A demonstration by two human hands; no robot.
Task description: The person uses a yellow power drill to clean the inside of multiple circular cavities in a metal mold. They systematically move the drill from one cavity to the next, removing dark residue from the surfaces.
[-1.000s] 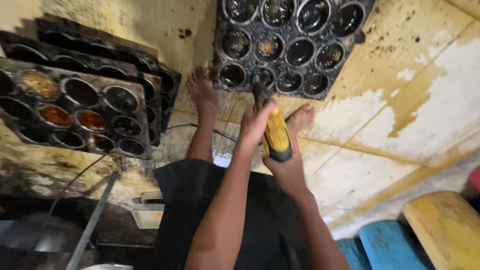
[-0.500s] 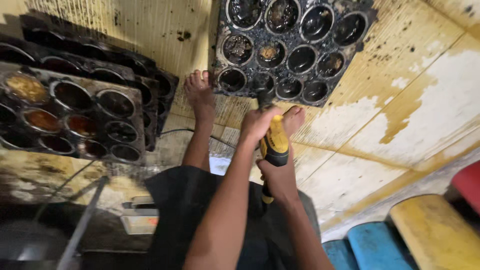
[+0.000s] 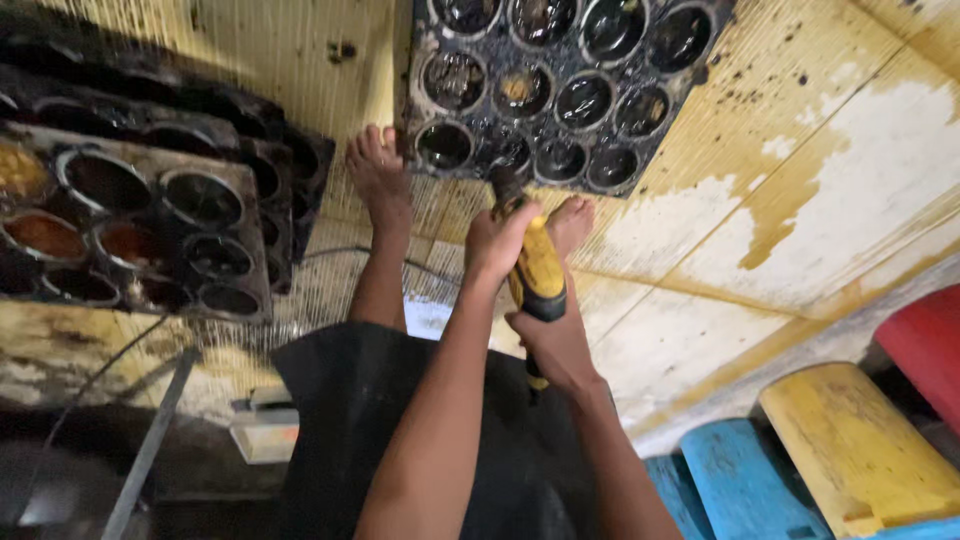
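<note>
Since a moment ago, you are holding the yellow power tool (image 3: 537,272) slightly lower, and its dark nose is now pressing at the near edge of the black baking tray (image 3: 560,85) instead of hanging short of it. Your left hand (image 3: 497,243) is wrapping the front of the tool with fingers curled tight around its smooth plastic body, while your right hand (image 3: 553,345) is clamping the grip from below, fingers closed on it. That tray is lying on the floor ahead of your bare feet (image 3: 380,170), its round metal cups crusted with burnt residue and looking rough and greasy. To your left, a stack of similar trays (image 3: 150,230) is sitting with some cups holding orange-brown leftovers. Underneath everything, the yellow-painted floor (image 3: 800,200) is flaking, stained and streaked. At lower right, painted blocks (image 3: 850,460) in blue, yellow and red are lining up beside each other.
</note>
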